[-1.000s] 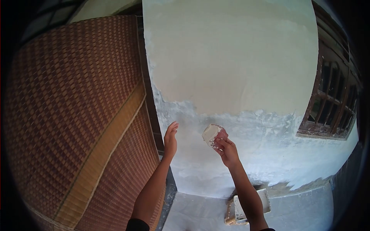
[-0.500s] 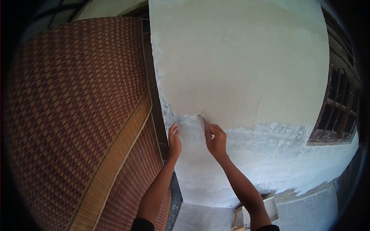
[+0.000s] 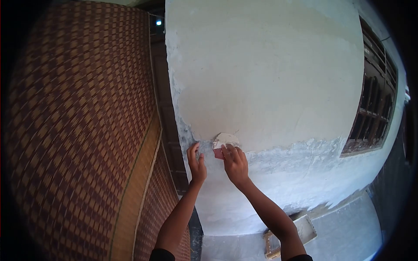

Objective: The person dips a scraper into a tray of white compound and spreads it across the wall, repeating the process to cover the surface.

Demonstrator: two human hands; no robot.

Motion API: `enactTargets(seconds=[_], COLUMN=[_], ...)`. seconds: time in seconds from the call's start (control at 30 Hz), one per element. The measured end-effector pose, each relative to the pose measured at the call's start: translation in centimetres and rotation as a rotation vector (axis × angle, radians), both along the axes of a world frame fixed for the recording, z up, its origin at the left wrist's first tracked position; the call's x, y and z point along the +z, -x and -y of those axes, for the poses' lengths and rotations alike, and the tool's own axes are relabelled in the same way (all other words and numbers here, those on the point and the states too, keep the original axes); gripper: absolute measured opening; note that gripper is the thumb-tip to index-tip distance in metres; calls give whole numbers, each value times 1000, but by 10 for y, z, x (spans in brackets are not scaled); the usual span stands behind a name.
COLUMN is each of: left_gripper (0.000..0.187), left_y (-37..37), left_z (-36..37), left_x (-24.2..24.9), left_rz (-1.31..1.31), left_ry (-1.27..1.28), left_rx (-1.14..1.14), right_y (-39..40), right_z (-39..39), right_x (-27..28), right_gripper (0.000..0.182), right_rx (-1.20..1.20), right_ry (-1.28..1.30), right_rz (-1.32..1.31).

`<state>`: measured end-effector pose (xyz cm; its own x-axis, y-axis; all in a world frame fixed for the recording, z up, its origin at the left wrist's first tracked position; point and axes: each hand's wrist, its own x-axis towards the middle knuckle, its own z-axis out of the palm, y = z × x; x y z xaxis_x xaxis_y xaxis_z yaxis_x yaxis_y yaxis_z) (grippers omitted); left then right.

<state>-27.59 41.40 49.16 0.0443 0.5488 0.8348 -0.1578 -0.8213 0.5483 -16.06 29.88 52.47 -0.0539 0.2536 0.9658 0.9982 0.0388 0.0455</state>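
Observation:
My right hand (image 3: 236,164) grips a small flat reddish scraper (image 3: 219,153) against the wall (image 3: 270,95). A pale piece of plaster or putty (image 3: 226,138) covers the scraper's upper part, at the ragged line between the cream surface above and the whitish, patchy surface below. To its left, my left hand (image 3: 197,163) is raised near the wall's corner, fingers apart and curved, with nothing in it. Whether its fingertips touch the wall cannot be told.
A brown woven mat (image 3: 82,108) hangs along the left side, beside a dark door (image 3: 167,108). On the right is a barred wooden window (image 3: 370,108). A pale tray-like box (image 3: 306,229) lies on the floor below, behind my right forearm.
The scraper has turned from edge-on to a flatter angle, and the pale piece now shows on it. My left hand's fingers have spread. The view has shifted slightly.

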Motion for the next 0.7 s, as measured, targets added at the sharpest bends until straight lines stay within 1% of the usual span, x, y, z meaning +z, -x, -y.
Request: enactTargets(seconds=[0.17,0.27,0.33,0.43,0.63,0.7], left_gripper=[40,40,39,39,41,43], left_y=[1,1,1,0,-9,-12], left_z=[-12,-16,-17,-19,-24,-24], left_x=[-4,-4,-2,-5,-10,-11], left_rz=[29,38,38,22,34,28], left_ry=[-88,-118,-127,-129,-158,-158], left_rx=[-50,-59,-65,-79,-74,-21], right_y=[-1,-5,-9,-12,-18,-19], right_z=[-4,-5,-7,-7,-11,-13], right_x=[-6,-12,-17,-20,-25,-26], right_gripper=[44,47,52,55,52,50], right_rx=[-100,-156,-235,-295,-394,-427], right_ry=[67,149,185,269,267,260], right_rz=[47,72,159,195,316,347])
